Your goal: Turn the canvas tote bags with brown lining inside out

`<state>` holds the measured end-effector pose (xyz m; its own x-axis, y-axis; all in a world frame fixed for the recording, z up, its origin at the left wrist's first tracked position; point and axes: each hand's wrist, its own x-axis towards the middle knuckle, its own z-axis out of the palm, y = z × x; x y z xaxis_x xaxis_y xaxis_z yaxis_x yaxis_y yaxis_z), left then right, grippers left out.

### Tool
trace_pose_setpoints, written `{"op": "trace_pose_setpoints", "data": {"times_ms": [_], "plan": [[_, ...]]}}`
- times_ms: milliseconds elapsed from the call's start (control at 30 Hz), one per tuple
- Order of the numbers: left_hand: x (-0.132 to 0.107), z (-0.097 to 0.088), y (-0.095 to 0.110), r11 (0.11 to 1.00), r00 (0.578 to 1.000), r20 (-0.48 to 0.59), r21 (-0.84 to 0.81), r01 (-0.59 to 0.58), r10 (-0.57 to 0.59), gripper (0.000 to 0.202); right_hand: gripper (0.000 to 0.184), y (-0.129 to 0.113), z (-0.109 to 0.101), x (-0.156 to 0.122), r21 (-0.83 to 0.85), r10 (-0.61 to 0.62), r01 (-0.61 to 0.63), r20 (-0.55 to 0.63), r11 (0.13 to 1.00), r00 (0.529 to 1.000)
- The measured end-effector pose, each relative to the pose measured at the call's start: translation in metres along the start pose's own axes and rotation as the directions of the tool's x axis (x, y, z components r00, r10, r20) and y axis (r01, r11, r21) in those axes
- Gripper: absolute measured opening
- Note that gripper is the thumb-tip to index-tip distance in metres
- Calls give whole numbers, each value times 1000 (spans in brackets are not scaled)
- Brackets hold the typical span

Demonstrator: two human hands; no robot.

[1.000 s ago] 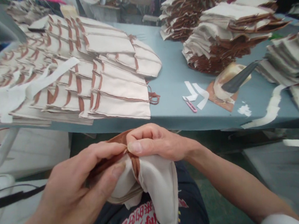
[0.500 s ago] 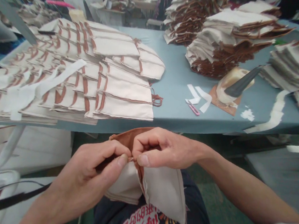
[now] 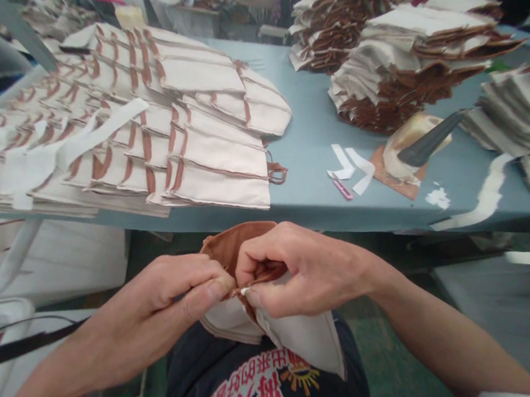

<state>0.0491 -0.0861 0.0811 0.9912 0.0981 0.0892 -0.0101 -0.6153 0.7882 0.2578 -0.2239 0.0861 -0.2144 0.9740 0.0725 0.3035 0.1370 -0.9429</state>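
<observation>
Between my hands, in front of my body, is a sewn fabric piece (image 3: 300,330) with cream cloth outside and brown cloth inside. My left hand (image 3: 185,301) pinches its upper edge between thumb and forefinger. Fingers curled, my right hand (image 3: 296,271) grips the same edge just to the right, close by the left fingertips. A small white bit shows at my right thumb tip; I cannot tell what it is. The brown lining stands up behind the fingers, and the cream panels hang over my dark printed shirt.
Rows of overlapping cream pieces with brown edges (image 3: 224,171) cover the table's left. Stacked cream and brown pieces (image 3: 377,92) stand at the right. Nearer lie a pink thread snipper (image 3: 341,188), white strips (image 3: 361,169), and a glue-smeared pot (image 3: 396,162) with a dark handle.
My right hand has shifted slightly downward, and its fingers have curled further over the edge. The hanging cream panels have swung a little up and right. More brown lining shows behind.
</observation>
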Motion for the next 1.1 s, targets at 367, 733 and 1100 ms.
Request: {"op": "trace_pose_setpoints", "data": {"times_ms": [367, 733, 1100], "plan": [[-5, 11, -7, 994, 1000, 13, -112, -5, 7, 42, 13, 8, -3, -7, -161, -134, 138, 34, 977, 990], [-19, 31, -12, 999, 982, -185, 48, -21, 30, 28, 19, 16, -3, -7, -179, -107, 111, 33, 977, 994], [-17, 49, -18, 918, 946, -272, 394, -55, 174, 31, 14, 12, 3, -4, -117, 63, -65, -20, 991, 998]]}}
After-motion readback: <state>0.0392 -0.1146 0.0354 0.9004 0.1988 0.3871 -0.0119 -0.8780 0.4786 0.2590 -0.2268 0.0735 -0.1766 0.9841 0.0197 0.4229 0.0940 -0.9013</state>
